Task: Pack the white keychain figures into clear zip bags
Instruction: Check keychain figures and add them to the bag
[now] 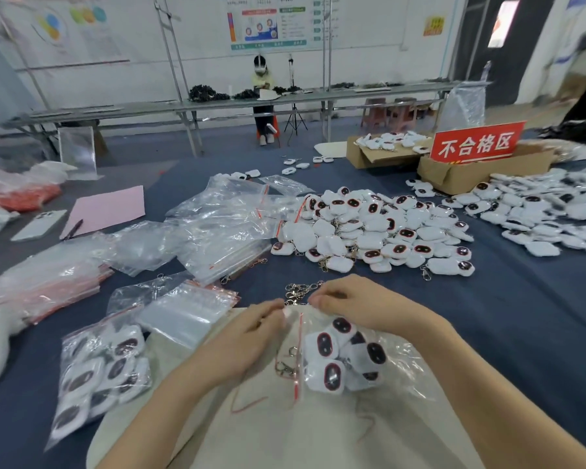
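Blue-clothed desk (508, 319) is carrying one filled bag (99, 374) and a big loose heap of white keychain figures (379, 228), while left hand (247, 336) and right hand (356, 306) are pinching the top edge of a loaded clear zip bag (352, 357) lying right in front of the person (most of the packing seems to be waiting).

My table (487, 316), covered in dark blue cloth, holds a heap of white keychain figures (379, 228) at its centre and a second heap (548, 211) to the right. Crumpled clear zip bags (224, 218) lie left of centre, with a filled bag (99, 370) near me. A pink paper (105, 209) and a phone (39, 225) lie on the left, and two cardboard boxes (460, 176) sit at the far side.
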